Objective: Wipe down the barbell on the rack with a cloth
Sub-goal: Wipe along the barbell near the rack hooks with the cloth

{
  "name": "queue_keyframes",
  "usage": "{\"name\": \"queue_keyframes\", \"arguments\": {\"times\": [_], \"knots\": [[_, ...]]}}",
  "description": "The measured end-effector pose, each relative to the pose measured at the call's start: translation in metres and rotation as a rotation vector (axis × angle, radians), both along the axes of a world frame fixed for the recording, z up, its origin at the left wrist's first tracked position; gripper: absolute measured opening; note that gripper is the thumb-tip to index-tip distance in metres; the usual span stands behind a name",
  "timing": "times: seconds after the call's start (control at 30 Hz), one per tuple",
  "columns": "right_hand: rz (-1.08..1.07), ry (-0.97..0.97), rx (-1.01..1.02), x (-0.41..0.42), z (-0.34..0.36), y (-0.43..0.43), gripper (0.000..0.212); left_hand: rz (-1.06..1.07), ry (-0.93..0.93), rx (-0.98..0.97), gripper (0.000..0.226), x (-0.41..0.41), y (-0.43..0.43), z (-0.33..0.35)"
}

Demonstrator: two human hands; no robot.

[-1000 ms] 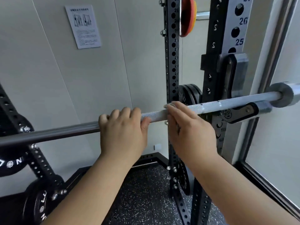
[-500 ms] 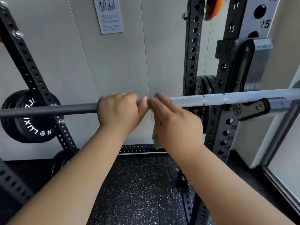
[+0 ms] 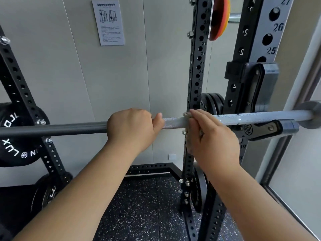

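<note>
**Right hand (image 3: 213, 136) slides away from left hand (image 3: 132, 126)**

Head view: the right hand now sits apart at the left's 3 o'clock, its fingers curled over a pale grey cloth (image 3: 189, 143) on the long grey steel barbell (image 3: 52, 129). The left hand's fist wraps this bar, which spans 9 to 3 o'clock across the black perforated rack (image 3: 198, 66).

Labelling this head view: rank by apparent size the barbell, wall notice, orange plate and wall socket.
1. barbell
2. wall notice
3. orange plate, cropped, so unsure versus notice
4. wall socket
</note>
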State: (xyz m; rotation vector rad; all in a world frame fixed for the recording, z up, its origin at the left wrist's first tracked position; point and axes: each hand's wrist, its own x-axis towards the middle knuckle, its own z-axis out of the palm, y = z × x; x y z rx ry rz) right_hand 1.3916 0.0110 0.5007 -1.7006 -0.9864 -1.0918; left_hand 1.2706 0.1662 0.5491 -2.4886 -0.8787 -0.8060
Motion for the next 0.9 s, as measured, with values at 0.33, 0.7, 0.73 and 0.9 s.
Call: {"name": "queue_keyframes", "arguments": {"times": [0.33,0.7,0.73,0.9], "knots": [[-0.033,-0.018,-0.031,-0.014,-0.008,0.009,0.032,0.0,-0.11,0.134,0.072,-0.003,-0.002,-0.009],[0.016,-0.123,-0.083,-0.024,-0.01,0.023,0.028,-0.058,-0.027,-0.005,0.064,0.002,0.006,0.003],[-0.021,-0.106,-0.052,-0.017,-0.011,0.015,0.027,-0.071,-0.023,-0.041,0.063,0.003,0.006,0.005],[-0.045,0.046,0.078,-0.027,-0.025,0.031,0.027,-0.063,0.017,-0.142,0.059,0.005,0.005,0.013]]}}
